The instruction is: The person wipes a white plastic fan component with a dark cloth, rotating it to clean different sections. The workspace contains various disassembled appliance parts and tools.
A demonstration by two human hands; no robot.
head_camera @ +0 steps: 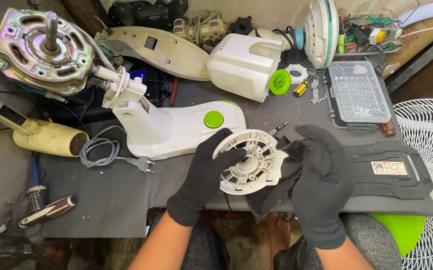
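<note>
Both my hands wear black gloves. My left hand [204, 175] grips the left rim of a round white plastic fan part [249, 161] with ribs and a centre hub, held just above the table's near edge. My right hand [321, 180] holds a dark cloth [276, 187] against the part's right side. Behind the part lies a white fan base with a green knob [213, 119], and a screwdriver tip [278, 129] pokes out beside it.
A metal motor [44, 50] sits far left, a cream hair dryer [36, 134] below it. A white housing [244, 65], green wheel [279, 82], clear bit case [357, 92], black base plate [391, 167], grey cord with plug [111, 152], fan grille [429, 175] at right.
</note>
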